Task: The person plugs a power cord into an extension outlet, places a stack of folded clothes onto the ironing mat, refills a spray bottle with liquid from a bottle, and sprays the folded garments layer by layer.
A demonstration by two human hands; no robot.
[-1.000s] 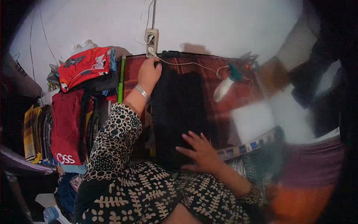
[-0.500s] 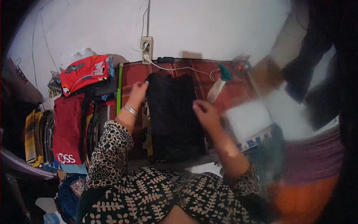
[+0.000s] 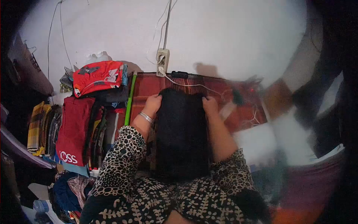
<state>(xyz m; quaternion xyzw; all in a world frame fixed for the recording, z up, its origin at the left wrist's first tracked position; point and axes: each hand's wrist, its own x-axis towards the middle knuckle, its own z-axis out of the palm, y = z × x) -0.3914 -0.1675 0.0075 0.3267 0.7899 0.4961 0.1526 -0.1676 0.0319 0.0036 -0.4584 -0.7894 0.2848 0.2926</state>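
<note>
A black folded cloth (image 3: pixel 181 136), probably a garment, lies lengthwise in front of me on a red patterned cloth (image 3: pixel 149 84). My left hand (image 3: pixel 152 105), with silver bangles at the wrist, pinches its far left corner. At the far right corner my right hand (image 3: pixel 210 106) has its fingers closed on the same black cloth. The cloth's near end reaches down to my patterned dress. Its exact kind of garment cannot be made out.
Folded clothes stand on my left, among them a dark red garment (image 3: pixel 76 128) and a bright red one (image 3: pixel 97 79). A green stick (image 3: pixel 130 100) lies beside them. A power strip (image 3: pixel 162 62) with a white cable hangs on the wall. A white packet (image 3: pixel 255 140) lies right.
My right hand has moved up along the black cloth to its far right corner and closed on it. My left hand still holds the left corner. The view has shifted slightly.
</note>
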